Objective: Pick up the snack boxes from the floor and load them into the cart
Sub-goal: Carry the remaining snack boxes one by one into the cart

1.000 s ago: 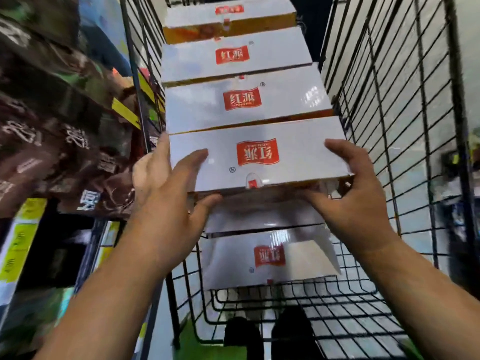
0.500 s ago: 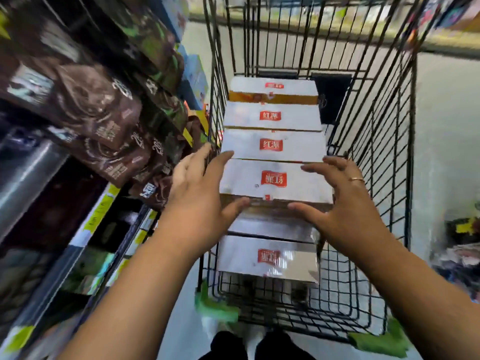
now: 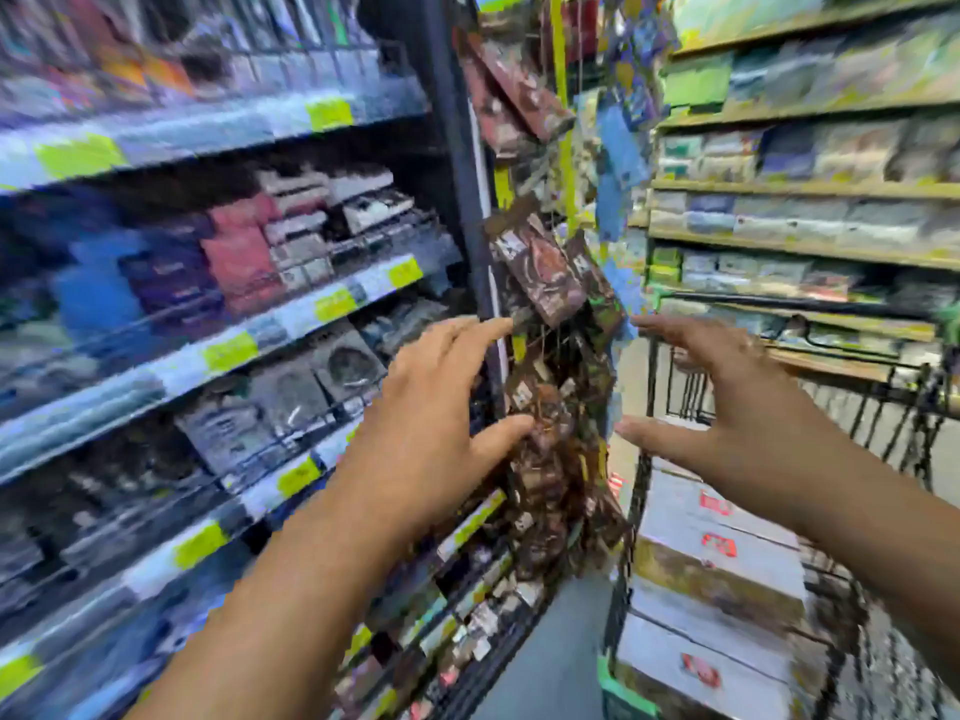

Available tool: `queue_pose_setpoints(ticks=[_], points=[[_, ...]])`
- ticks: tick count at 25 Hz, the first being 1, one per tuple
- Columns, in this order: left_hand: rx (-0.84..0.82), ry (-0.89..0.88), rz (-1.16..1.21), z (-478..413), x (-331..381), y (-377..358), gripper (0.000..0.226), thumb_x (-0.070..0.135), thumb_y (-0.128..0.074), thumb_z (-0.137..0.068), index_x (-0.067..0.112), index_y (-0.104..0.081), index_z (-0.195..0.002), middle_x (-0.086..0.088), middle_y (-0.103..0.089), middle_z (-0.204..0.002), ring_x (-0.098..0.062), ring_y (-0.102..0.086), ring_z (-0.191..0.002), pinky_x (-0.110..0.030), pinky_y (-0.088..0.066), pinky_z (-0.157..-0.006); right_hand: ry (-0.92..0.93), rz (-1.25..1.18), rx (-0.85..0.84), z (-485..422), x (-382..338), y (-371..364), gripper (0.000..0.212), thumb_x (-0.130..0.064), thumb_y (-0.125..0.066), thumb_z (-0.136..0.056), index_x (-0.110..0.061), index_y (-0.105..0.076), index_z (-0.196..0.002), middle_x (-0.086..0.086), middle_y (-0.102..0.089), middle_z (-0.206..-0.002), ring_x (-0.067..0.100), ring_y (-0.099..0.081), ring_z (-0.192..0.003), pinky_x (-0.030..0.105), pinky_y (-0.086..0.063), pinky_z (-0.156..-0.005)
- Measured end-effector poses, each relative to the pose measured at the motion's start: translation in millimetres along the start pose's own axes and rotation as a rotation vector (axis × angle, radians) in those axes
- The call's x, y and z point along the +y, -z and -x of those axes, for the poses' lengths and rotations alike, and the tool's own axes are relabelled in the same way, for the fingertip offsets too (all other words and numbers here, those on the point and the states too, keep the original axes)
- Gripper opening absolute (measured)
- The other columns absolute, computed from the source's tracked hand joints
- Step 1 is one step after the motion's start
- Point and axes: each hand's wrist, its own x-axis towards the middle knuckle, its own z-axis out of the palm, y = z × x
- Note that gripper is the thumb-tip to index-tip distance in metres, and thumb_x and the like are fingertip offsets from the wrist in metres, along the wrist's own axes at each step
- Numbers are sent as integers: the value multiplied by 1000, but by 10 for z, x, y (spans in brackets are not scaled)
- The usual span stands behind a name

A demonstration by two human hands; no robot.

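The picture is blurred by motion. Several white snack boxes (image 3: 717,558) with red labels lie stacked inside the black wire cart (image 3: 636,491) at the lower right. My left hand (image 3: 431,433) is raised in front of the shelf end with fingers spread, holding nothing. Above the cart's near end, my right hand (image 3: 727,407) hovers with fingers straight and spread, also empty. Neither hand touches a box.
Stocked shelves with yellow price tags (image 3: 228,350) run along the left. Brown snack packets (image 3: 550,283) hang on a strip at the shelf end, between my hands. More shelves (image 3: 810,189) stand behind the cart on the right. Grey floor (image 3: 566,646) shows beside the cart.
Both hands let go of the white box, which now lies in the cart, and lifted away. The view swung up and left from the cart to the shelves.
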Motion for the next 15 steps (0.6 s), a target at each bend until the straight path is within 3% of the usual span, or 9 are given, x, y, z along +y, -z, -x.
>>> queue_pose_setpoints(ticks=[3, 7, 11, 15], points=[[89, 37, -104, 643, -132, 998, 74, 49, -70, -80, 31, -36, -144, 5, -39, -145, -17, -37, -133, -32, -26, -115, 182, -63, -60, 75, -1023, -170, 70, -51, -74, -69, -59, -33, -126, -18, -37, -127, -3, -40, -111, 17, -28, -90], [143, 149, -270, 1402, -274, 1944, 77, 51, -67, -81, 35, -29, -146, 8, -32, -147, -15, -34, -136, -33, -27, -114, 441, -126, -141, 85, -2177, -513, 77, -74, -59, -68, -54, -28, -136, -18, -32, -136, -2, -38, -119, 23, -35, -102], [210, 342, -396, 2285, -276, 2748, 79, 49, -67, -83, 36, -24, -148, 11, -25, -151, -12, -28, -141, -32, -26, -116, 611, -261, -241, 202, -3101, -775, 71, -50, -68, -80, -52, -27, -138, -21, -27, -134, -2, -34, -118, 19, -28, -97], [266, 610, -570, 3153, -11, 3341, 78, 52, -64, -84, 37, -22, -149, 12, -23, -151, -12, -27, -140, -30, -26, -116, 815, -400, -364, 418, -3810, -978, 65, -47, -68, -80, -53, -33, -135, -20, -32, -128, 0, -38, -114, 21, -28, -93]])
